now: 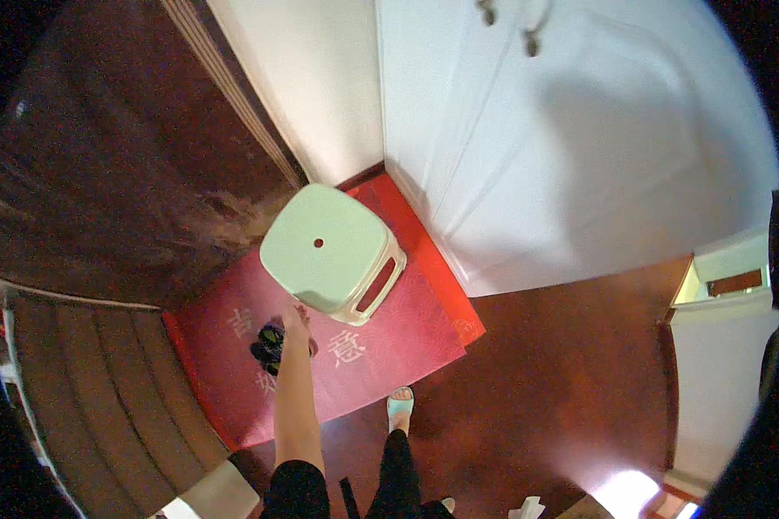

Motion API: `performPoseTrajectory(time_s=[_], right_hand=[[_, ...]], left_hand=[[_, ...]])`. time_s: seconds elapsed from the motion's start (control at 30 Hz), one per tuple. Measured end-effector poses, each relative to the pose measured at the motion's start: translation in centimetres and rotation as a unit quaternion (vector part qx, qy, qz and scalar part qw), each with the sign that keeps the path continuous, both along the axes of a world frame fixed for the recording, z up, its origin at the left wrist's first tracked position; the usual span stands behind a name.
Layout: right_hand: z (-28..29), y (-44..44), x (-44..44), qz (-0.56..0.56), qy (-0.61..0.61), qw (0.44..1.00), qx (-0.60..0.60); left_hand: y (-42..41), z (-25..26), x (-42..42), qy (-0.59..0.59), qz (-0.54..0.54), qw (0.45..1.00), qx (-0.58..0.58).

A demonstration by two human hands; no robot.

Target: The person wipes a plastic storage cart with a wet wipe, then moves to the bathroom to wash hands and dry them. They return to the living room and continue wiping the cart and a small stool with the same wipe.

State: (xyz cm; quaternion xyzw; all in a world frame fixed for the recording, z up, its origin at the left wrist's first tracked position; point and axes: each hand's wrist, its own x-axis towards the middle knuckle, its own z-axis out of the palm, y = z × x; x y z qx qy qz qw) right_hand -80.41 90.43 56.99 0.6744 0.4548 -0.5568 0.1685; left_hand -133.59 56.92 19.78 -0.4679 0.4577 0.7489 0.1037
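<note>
My left hand (295, 319) reaches down at the near edge of a pale green plastic stool (324, 250). Its fingers are blurred, and I cannot tell whether they touch the stool. The stool has a round hole in its seat and a long slot in its side. Just left of my wrist lies a pair of dark shoes (267, 347), partly covered by my forearm. A pinkish edge of something shows on the other side of the wrist. Stool and shoes are on a red mat (389, 350) bearing pale characters. My right hand is out of view.
A dark brown door or panel (123, 162) rises at the left, a white panelled door (591, 162) at the right. Brown ribbed upholstery (97, 383) lies lower left. My slippered foot (400, 402) stands on the reddish-brown floor (545, 363), beside the mat's edge.
</note>
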Motion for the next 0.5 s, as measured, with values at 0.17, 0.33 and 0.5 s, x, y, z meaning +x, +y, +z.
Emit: performPoseTrajectory(time_s=[0.17,0.33,0.5], right_hand=[[0.7,0.5,-1.2,0.008,-0.036,0.999,0.003],[0.8,2.2,-2.9,0.057,-0.068,0.996,-0.015],[1.0,3.4,-2.5,0.052,-0.049,0.997,-0.013]], left_hand=[[1.0,-0.2,-4.1,0.043,0.025,0.998,0.029],[6.1,3.1,-4.2,0.126,0.089,0.985,0.074],[8.1,7.6,2.5,0.195,0.055,0.965,0.165]])
